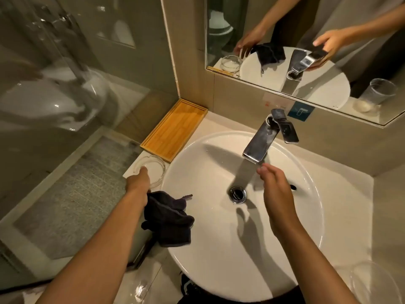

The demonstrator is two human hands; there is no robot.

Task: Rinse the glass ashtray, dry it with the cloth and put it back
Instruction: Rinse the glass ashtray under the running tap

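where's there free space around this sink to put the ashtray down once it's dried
The wooden tray in the back left corner is bare. Counter right of the basin is open too. The left edge is crowded: ashtray under the left hand, dark cloth draped over the rim.

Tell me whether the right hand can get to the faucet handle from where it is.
Probably yes. The right hand hangs over the basin just below the spout, empty, and nothing stands between it and the faucet handle behind and above. The left hand is away at the glass ashtray.
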